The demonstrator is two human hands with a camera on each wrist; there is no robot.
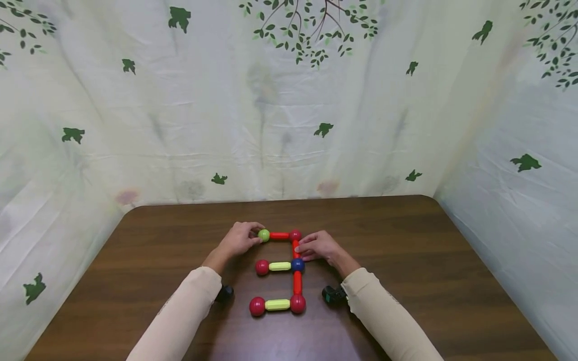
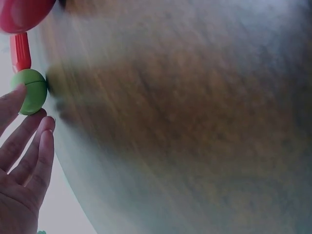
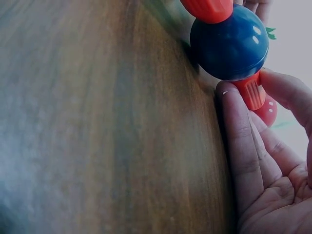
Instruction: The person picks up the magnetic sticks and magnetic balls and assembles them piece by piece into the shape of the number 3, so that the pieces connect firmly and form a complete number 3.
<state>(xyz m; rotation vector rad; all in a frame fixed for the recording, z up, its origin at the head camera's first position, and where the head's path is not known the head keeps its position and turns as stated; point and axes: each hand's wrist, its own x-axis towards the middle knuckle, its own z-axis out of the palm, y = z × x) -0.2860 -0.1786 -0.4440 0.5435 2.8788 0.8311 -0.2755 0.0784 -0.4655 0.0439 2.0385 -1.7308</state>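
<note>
Ball-and-rod toy pieces form an E-like shape on the table. My left hand (image 1: 239, 238) pinches the green ball (image 1: 264, 234) at the far left end, thumb on one side and fingertips below in the left wrist view. A red rod (image 1: 279, 235) joins that ball to a red ball (image 1: 295, 235). With thumb and fingers, my right hand (image 1: 321, 245) pinches the upright red rod (image 3: 252, 91) just beyond the blue ball (image 1: 297, 264). A yellow rod (image 1: 280, 266) runs left from the blue ball to another red ball (image 1: 262, 267).
Nearer, a second upright red rod (image 1: 297, 283) leads to a corner red ball (image 1: 297, 303), then a yellow rod (image 1: 277, 304) and an end red ball (image 1: 257, 306). The brown table (image 1: 171, 260) meets a leaf-printed cloth (image 1: 203, 125) behind it.
</note>
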